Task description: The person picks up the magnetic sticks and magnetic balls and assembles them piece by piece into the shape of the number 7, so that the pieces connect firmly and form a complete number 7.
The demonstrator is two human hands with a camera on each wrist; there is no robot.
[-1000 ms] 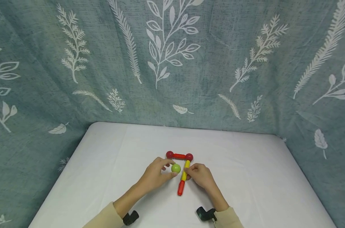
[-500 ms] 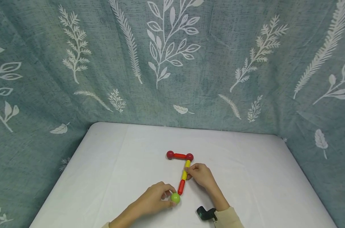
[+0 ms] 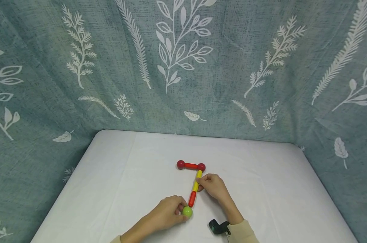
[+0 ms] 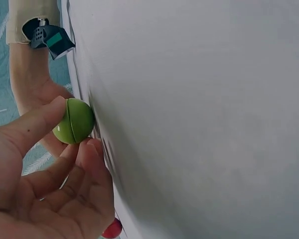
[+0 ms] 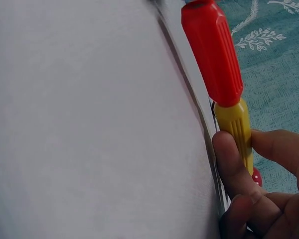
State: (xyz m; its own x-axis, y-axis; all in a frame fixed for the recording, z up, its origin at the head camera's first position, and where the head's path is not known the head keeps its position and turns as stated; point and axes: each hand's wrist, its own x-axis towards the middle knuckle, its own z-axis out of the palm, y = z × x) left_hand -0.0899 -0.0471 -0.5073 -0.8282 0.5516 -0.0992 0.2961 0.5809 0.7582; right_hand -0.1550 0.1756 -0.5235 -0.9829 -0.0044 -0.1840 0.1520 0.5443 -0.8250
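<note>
My left hand (image 3: 168,212) pinches a green ball (image 3: 187,212) between thumb and fingertips; the left wrist view shows a seam round the ball (image 4: 80,122). The ball is right at the near end of a red rod (image 3: 192,199). This rod joins end to end with a yellow rod (image 3: 198,175), which my right hand (image 3: 213,185) pinches between thumb and finger. In the right wrist view the ridged red rod (image 5: 214,55) extends past the fingers. At the yellow rod's far end sits a red ball (image 3: 201,167), linked by another red rod (image 3: 191,166) to a second red ball (image 3: 180,164).
A white-covered table (image 3: 256,168) lies under everything. Behind and beside it hangs a green-blue curtain (image 3: 220,84) with white leaf prints. A black wrist-worn device (image 3: 218,227) is strapped by the right sleeve (image 3: 242,232).
My left hand has brought the green ball nearer to me, from beside the yellow rod to the near end of the red rod. My right hand stays on the yellow rod.
</note>
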